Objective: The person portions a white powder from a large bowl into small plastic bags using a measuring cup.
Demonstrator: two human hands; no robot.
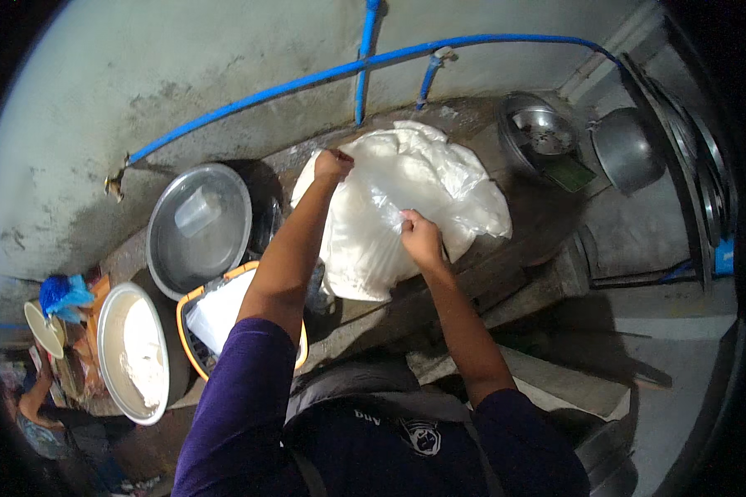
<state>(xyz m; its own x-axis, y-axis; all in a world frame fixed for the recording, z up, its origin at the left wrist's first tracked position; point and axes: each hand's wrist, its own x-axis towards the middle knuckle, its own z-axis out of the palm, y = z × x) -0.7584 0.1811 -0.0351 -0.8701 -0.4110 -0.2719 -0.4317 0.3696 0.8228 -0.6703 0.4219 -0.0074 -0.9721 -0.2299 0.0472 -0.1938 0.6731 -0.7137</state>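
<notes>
A large clear plastic bag [404, 199] spreads over a white mass, possibly flour or dough, on the concrete counter in front of me. My left hand [334, 164] is closed on its upper left side. Lower and to the right, my right hand [420, 239] pinches the plastic near the middle, and folds run from those fingers. White material [410, 133] bulges along the far edge. What exactly lies under the plastic cannot be made out.
At left stand a grey basin [224, 261] holding a clear container [198, 212], an orange-rimmed basket [189, 338] and a metal basin [109, 373] with white powder [143, 348]. Metal pots [628, 152] sit at right. Blue pipes [286, 87] cross the wall. Another person's arm [34, 397] shows far left.
</notes>
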